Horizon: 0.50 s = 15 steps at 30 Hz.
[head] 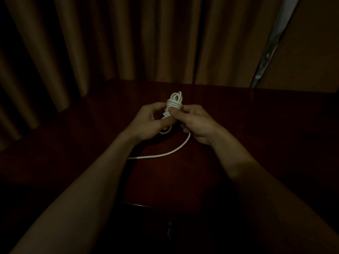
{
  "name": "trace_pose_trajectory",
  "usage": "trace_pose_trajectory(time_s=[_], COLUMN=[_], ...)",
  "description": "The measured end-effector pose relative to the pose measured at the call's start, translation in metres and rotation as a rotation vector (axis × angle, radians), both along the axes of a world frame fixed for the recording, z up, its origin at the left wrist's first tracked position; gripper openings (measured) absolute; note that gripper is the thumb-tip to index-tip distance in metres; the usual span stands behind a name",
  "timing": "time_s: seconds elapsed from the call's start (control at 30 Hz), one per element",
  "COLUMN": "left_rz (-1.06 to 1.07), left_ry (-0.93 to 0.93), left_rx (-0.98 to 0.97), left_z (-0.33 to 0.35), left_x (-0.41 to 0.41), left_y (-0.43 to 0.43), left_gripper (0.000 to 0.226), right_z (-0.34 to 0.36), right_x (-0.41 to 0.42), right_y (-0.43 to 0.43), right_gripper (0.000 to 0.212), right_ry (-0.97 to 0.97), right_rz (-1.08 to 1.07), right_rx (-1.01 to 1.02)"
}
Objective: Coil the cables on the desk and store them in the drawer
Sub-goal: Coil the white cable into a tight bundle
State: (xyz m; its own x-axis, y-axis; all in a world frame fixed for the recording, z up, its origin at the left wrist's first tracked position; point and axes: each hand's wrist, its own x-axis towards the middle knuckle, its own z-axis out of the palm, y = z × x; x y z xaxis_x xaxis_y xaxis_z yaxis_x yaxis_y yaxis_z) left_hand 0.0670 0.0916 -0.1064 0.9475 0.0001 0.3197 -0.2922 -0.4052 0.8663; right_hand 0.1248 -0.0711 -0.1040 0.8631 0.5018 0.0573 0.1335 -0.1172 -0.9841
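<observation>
Gripping the white cable (pixel 174 101), left hand (pixel 148 121) and right hand (pixel 194 123) had it mostly wound. Its loose tail (pixel 165 154) lay on the desk (pixel 256 125); stowing pending.

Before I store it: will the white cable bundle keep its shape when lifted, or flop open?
Probably light and floppy: its loose tail curves limply across the desk. The white cable bundle may loosen if released, since that tail is not yet tucked in.
</observation>
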Motion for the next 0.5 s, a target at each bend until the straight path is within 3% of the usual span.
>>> trace_pose_trajectory(time_s=[0.23,0.5], left_rz=[-0.056,0.183], left_ry=[0.095,-0.085], left_rx=[-0.011,0.024], left_z=[0.0,-0.01], left_x=[0.002,0.007], left_y=[0.005,0.004], left_gripper=[0.039,0.036], right_z=[0.001,-0.006], right_x=[0.003,0.0], right_y=[-0.004,0.009], right_gripper=[0.025,0.027], right_ry=[0.011,-0.081], right_rz=[0.082,-0.1], right_rx=[-0.073,0.026])
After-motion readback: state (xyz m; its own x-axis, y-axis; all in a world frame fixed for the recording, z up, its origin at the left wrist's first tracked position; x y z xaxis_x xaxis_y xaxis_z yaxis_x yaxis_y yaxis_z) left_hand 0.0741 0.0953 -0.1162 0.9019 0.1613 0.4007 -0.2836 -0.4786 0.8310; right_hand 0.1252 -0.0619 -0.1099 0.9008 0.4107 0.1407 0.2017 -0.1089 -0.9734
